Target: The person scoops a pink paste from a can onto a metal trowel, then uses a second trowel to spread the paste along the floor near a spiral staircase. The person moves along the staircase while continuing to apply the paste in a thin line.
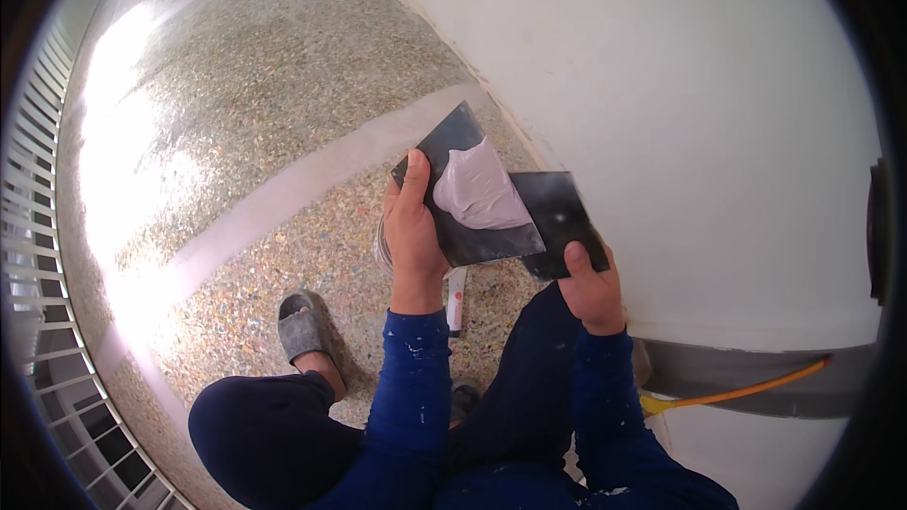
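Note:
My left hand (413, 230) holds a dark flat spreader blade (460, 129), its thumb on the near left edge. A thick mound of pale pinkish filler paste (482, 188) lies on that blade. My right hand (592, 287) grips a second dark spreader blade (556, 209), thumb on its face. The two blades overlap at the right corner of the left one; whether they touch I cannot tell. Behind my left wrist a round container (383, 248) shows in part. A white tube with a dark end (456, 304) lies on the floor beside it.
The speckled floor (305, 85) carries pale smooth bands (297, 191). A white wall (673, 120) rises along the right. White railings (42, 227) stand at far left. An orange and yellow stick-like thing (744, 386) lies by a grey strip (801, 404) at lower right. My slippered foot (305, 329) is below.

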Available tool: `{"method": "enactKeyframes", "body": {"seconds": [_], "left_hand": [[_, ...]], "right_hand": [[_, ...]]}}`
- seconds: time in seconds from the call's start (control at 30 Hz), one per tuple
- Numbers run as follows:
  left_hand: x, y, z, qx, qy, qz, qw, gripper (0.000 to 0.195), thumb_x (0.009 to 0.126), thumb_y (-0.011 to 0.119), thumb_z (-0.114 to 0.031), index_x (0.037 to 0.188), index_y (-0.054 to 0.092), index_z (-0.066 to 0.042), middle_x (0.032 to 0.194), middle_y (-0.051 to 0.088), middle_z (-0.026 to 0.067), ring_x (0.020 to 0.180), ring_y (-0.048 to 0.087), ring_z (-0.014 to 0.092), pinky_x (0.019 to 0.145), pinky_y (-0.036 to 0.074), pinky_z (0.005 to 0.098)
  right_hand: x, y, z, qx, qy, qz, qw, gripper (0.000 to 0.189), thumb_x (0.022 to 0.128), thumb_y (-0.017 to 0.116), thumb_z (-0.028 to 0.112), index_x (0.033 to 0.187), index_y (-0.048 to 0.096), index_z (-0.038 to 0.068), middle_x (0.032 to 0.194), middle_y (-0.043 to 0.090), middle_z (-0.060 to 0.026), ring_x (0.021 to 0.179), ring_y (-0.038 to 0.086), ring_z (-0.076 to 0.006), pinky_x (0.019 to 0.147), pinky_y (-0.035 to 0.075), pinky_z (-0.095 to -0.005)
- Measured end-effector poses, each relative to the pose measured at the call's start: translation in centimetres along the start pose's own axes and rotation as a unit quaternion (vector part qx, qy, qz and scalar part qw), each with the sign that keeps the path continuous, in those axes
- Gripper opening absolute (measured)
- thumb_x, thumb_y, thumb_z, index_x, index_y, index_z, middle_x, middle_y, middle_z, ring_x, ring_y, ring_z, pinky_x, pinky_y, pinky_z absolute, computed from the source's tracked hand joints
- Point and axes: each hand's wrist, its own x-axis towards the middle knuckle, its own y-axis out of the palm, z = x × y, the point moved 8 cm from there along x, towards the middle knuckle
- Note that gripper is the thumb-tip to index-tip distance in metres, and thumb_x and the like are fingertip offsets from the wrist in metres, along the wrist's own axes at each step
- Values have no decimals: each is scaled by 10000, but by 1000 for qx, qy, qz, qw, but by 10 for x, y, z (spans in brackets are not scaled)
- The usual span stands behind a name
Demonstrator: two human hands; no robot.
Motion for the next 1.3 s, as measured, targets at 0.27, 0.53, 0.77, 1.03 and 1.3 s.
{"method": "enactKeyframes", "body": {"seconds": [0.27,0.53,0.77,1.03,1.3], "left_hand": [[-1,7,1,-146,-54,68,985,432,1055,437,-322,1305,552,11,1200,661,129,1051,669,244,924,549,391],[0,0,5,-20,4,7,1000,369,1045,479,-298,1238,582,0,1153,670,108,1042,667,211,915,547,359],[-1,-5,-18,76,52,-6,996,377,1039,492,-311,1235,581,-2,1133,672,105,1014,669,193,901,545,338],[8,-9,-24,-126,-65,85,986,502,1055,400,-355,1354,506,33,1252,635,190,1102,649,277,949,539,395],[1,3,35,-90,-171,130,973,420,1043,472,-335,1247,591,12,1115,693,122,967,697,226,861,572,369]], "right_hand": [[15,8,11,191,-90,-24,977,469,1053,479,215,1464,367,20,1431,488,-141,1330,470,-277,1123,369,-461],[19,24,25,91,-109,-1,990,483,1045,498,296,1433,436,14,1369,542,-129,1233,533,-233,1053,408,-385],[2,24,31,-224,-11,22,974,449,1024,548,325,1291,588,-34,1108,689,-111,985,607,-173,896,466,-301],[10,-16,-36,236,142,-32,961,371,1021,541,337,1140,622,-4,852,681,-123,664,647,-187,586,531,-301],[-30,66,-71,663,234,262,661,325,1024,448,323,1088,535,17,692,620,-85,523,579,-157,415,452,-275]]}}
